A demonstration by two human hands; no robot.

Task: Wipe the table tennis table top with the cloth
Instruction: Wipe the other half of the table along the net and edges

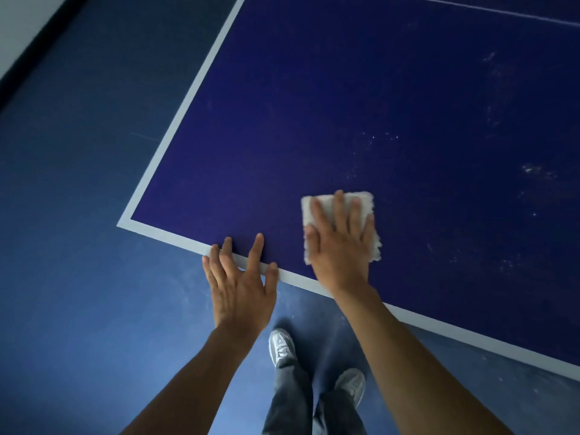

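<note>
The right hand [340, 246] lies flat on the white cloth [309, 211], fingers [339, 208] straight and slightly spread. They press down on the cloth and do not curl round it. The cloth sits on the table [345, 105] just inside its near edge, some way right of the near left corner. The left hand [240, 287] reaches to the near edge, fingers released and fanned out, holding nothing. Its fingertips rest on the white border line while the palm hangs off the table. Both forearms stretch forward, bare. The right hand hides the middle of the cloth. The table's far and right sides are cut off. Faint pale specks [533, 171] mark the right part. Two shoes [281, 346] stand on the blue floor [78, 277] below.
</note>
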